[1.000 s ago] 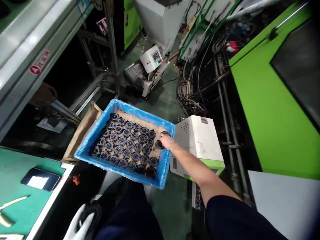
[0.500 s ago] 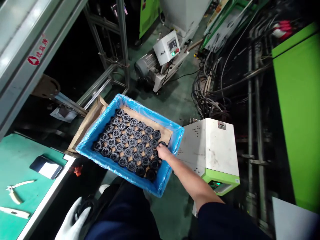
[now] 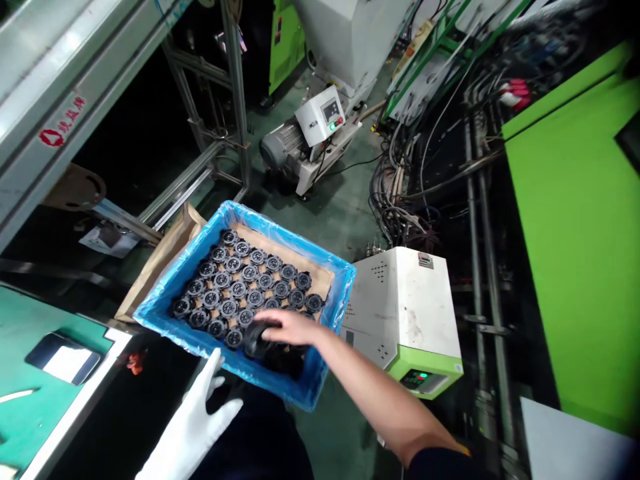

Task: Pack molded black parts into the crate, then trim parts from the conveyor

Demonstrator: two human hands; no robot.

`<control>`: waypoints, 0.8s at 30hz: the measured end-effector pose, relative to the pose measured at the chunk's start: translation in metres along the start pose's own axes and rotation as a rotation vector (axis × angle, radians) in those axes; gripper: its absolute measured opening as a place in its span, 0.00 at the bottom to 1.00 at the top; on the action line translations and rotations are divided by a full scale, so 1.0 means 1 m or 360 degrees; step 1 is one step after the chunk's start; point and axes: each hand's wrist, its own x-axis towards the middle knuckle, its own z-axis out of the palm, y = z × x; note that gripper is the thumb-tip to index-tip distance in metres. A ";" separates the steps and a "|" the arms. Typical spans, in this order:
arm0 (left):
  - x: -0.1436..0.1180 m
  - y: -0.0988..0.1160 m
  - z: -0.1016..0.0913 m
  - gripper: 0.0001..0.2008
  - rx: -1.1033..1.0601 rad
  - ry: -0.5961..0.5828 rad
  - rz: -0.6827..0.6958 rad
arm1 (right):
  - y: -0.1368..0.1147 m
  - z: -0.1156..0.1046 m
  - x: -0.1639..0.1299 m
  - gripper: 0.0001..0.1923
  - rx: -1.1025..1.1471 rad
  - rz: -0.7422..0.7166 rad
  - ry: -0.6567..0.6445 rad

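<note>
My bare right hand (image 3: 287, 328) is closed on a round black plastic part (image 3: 256, 339), held above the near side of a blue plastic bin (image 3: 165, 319). Clear film covers the bin's rim. Inside, several rows of like black wheel-shaped parts (image 3: 238, 289) lie on a sheet of brown cardboard (image 3: 320, 279). My left hand (image 3: 200, 407), in a white glove, is just outside the bin's near edge. Its thumb and fingers are spread, with nothing between them. My right forearm hides some parts in the bin's near right corner.
A green-topped table (image 3: 50, 400) at the left bears a phone (image 3: 63, 358). Right of the bin stands a white and green machine unit (image 3: 425, 300). Cables (image 3: 387, 193) and a motor unit with a control box (image 3: 320, 117) lie beyond. A metal frame (image 3: 235, 80) rises at upper left.
My right hand has moved left from the bin's right side and now holds a black part. My left hand, which held a black part, has risen toward the bin and is now without it.
</note>
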 end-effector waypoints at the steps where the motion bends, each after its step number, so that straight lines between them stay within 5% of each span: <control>1: -0.003 -0.005 -0.002 0.46 -0.0036 -0.0072 -0.0025 | 0.019 -0.028 -0.004 0.26 -0.0094 0.0155 0.0119; 5: -0.018 -0.025 -0.017 0.38 -0.0140 -0.0006 -0.0274 | 0.098 -0.120 -0.003 0.21 -0.0498 0.0819 0.0492; 8: -0.032 -0.038 -0.025 0.35 -0.0224 0.0164 -0.0446 | 0.145 -0.144 0.019 0.20 -0.0719 0.1113 0.0547; 15: -0.063 -0.083 -0.015 0.36 -0.0277 0.0411 -0.0738 | 0.200 -0.115 0.059 0.18 -0.0936 0.1068 0.0498; 21: -0.084 -0.106 -0.015 0.36 -0.0319 0.0462 -0.0786 | 0.184 -0.101 0.050 0.17 -0.0977 0.1074 0.0804; 24: -0.097 -0.137 -0.021 0.34 -0.0285 0.0487 -0.0770 | 0.160 -0.080 0.044 0.18 -0.0972 0.0987 0.0980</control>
